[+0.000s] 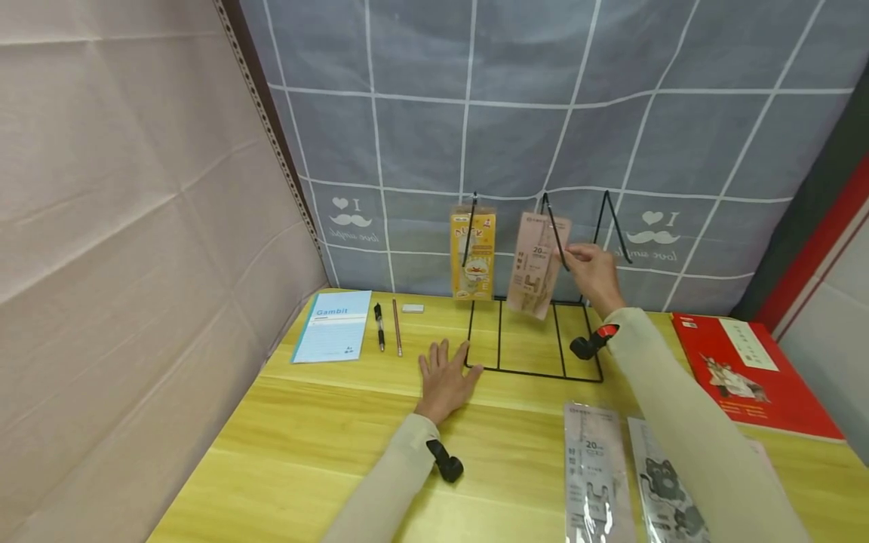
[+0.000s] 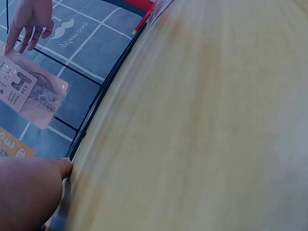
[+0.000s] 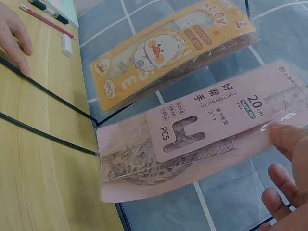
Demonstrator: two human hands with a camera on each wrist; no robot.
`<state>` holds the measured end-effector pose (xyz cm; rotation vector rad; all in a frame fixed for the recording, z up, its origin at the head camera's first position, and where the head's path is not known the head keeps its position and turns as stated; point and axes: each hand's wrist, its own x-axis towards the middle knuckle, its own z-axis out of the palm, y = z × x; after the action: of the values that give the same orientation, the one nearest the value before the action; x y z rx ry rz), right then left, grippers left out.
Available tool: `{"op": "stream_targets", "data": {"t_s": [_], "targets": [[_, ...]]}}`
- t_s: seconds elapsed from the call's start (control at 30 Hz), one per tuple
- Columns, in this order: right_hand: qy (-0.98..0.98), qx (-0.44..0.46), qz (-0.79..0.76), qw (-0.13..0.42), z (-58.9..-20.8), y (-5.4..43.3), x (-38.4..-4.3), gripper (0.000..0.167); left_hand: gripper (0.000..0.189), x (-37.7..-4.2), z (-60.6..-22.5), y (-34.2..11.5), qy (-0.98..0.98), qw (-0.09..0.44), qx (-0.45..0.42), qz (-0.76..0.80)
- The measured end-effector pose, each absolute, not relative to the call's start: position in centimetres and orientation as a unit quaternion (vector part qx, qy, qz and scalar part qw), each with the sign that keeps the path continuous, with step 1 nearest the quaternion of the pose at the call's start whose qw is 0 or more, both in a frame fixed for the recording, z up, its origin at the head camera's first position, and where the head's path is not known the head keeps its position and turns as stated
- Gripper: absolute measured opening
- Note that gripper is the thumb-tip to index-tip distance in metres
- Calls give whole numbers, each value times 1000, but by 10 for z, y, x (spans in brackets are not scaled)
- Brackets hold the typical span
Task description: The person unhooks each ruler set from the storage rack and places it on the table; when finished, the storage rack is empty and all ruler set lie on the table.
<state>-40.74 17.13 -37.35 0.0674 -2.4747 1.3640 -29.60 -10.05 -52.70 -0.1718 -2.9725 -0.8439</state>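
Observation:
A pink ruler set pack (image 1: pixel 536 264) hangs a little tilted on the middle hook of a black wire rack (image 1: pixel 498 339). My right hand (image 1: pixel 594 275) pinches the pack's right edge near the hook's front end. In the right wrist view a thumb lies on the edge of the pink ruler set pack (image 3: pixel 192 139), other fingers curled below. My left hand (image 1: pixel 444 381) rests on the table with fingers spread, the thumb side at the rack's front left corner. A yellow duck ruler set pack (image 1: pixel 473 253) hangs on the left hook. The right hook (image 1: pixel 614 226) bears no pack.
Two more ruler packs, one pink (image 1: pixel 597 467) and one with cats (image 1: pixel 665 483), lie at the front right, partly under my right sleeve. A red book (image 1: pixel 747 377) lies farther right. At the left are a blue notebook (image 1: pixel 334 326), pen (image 1: pixel 379 328), pencil (image 1: pixel 397 328) and eraser (image 1: pixel 413 308).

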Motion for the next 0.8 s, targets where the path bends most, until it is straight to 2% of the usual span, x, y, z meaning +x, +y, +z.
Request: {"op": "stream_targets", "data": {"t_s": [0.27, 0.53, 0.8], "targets": [[-864, 37, 478, 155, -372, 173, -402, 57, 64, -295, -525, -101, -961, 16, -50, -270], [-868, 38, 474, 144, -370, 173, -391, 46, 64, -298, -527, -100, -963, 19, -46, -264], [-864, 35, 483, 133, -373, 178, -382, 50, 63, -296, -525, -100, -962, 17, -51, -268]]}}
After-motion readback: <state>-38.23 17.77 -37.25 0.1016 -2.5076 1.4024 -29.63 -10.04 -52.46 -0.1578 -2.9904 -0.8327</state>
